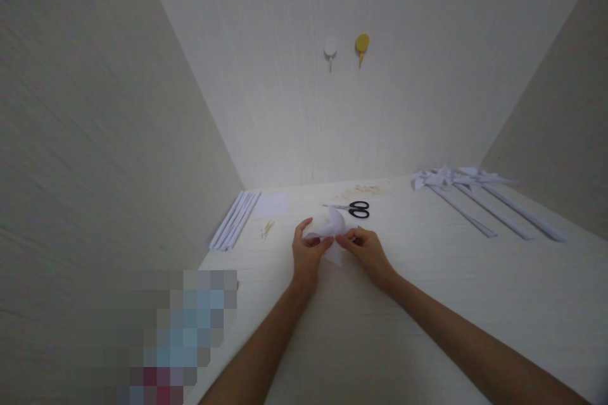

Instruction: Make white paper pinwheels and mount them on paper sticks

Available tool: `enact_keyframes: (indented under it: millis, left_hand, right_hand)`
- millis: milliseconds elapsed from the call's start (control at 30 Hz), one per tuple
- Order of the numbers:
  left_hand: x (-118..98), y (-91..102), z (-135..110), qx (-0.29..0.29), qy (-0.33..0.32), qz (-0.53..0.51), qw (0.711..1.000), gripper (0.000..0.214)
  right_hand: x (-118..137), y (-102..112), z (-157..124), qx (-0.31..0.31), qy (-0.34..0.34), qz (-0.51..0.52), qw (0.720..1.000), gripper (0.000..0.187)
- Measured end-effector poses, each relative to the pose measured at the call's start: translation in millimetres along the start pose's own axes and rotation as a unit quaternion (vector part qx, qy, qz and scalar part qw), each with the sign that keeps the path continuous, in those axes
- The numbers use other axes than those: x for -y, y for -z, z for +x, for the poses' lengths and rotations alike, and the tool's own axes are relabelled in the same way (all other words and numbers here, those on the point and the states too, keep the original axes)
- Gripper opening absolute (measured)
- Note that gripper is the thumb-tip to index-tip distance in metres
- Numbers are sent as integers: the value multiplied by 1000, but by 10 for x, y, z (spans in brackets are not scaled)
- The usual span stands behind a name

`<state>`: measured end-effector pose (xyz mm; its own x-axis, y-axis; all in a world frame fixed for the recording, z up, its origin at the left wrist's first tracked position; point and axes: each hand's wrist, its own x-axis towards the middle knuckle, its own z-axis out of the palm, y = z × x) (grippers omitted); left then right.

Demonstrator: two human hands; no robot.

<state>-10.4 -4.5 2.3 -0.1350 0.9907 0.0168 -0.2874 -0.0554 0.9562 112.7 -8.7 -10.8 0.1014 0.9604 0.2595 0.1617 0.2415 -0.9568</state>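
Note:
Both my hands meet over the middle of a pale table, pinching a piece of white paper that curls up between them. My left hand grips the paper's left side, with its fingers curled round the edge. The right side is pinched between thumb and fingers by my right hand. A corner of the sheet points down between the two hands. Black-handled scissors lie just behind the paper, apart from both hands.
White paper sticks lie in a bundle at the left, a white square sheet and small yellowish pins beside them. Finished paper pinwheels lie at the back right. Two hooks hang on the back wall. Walls close in both sides.

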Motion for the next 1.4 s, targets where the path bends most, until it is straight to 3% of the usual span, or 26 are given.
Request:
enact_keyframes:
  millis: [267,733,867,1000,1133,1267,1400]
  left_hand:
    - [5,18,3,12,-7,36,999,81]
    - [68,38,25,-19,-32,65,997,89]
    - [33,20,3,-29,-28,58,997,88]
    - [-18,3,-16,-39,-15,53,998,85]
    - [-51,13,-26,-30,-55,94,994,81]
    - [-58,20,-45,-12,-80,120,989,79]
    - [-50,5,-74,13,-82,126,989,79]
  right_hand:
    - [6,-1,0,-11,1,-21,1000,24]
    - [-13,1,-6,-11,8,-27,1000,26]
    - [10,-6,-8,-27,-2,58,998,25]
    - [-6,1,21,-93,-11,165,982,47]
    - [-33,73,49,-131,52,56,988,57]
    - [-9,153,36,-97,192,-90,972,54]
    - [4,161,18,-63,195,-109,973,53]
